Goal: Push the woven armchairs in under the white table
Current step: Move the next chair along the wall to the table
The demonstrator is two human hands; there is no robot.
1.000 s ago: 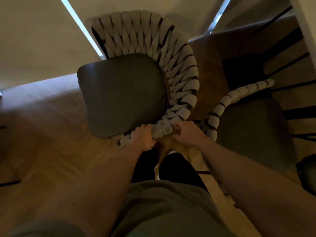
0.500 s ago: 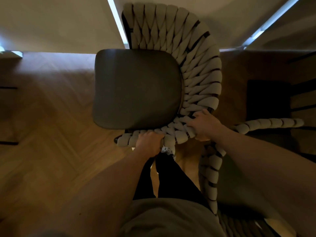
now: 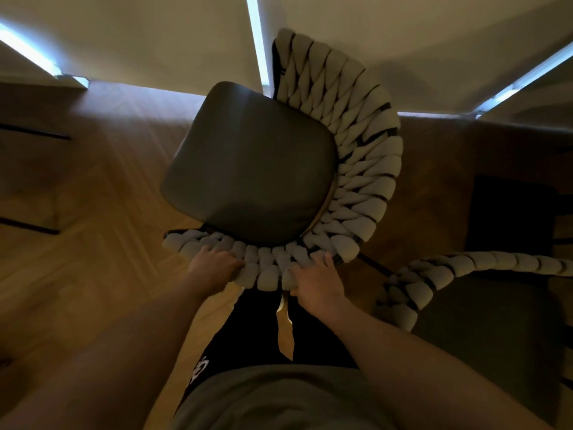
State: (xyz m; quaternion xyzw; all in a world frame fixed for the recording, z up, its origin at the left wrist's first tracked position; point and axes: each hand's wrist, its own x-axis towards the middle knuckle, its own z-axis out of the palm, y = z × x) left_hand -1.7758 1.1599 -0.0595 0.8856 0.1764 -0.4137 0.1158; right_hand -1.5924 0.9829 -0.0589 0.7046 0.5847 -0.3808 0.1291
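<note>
A woven armchair [image 3: 366,169] with a dark seat cushion [image 3: 251,169] stands right in front of me, seen from above. Its pale braided back curves round the right and near side. My left hand [image 3: 214,270] grips the back's top edge near its left end. My right hand [image 3: 316,282] grips the same edge a little further right. The chair's far arm reaches under the edge of the white table [image 3: 155,38] that spans the top of the view. A second woven armchair [image 3: 440,274] stands to my right.
Wooden parquet floor [image 3: 80,243] spreads to the left and under the chairs. Bright strips of light run across the table top. Dark chair legs and another dark seat [image 3: 511,212] sit at the far right. My legs stand just behind the chair.
The chair has turned and moved towards the table, its seat front now swung to the upper left. My right hand has slid left along the back's edge, closer to my left hand.
</note>
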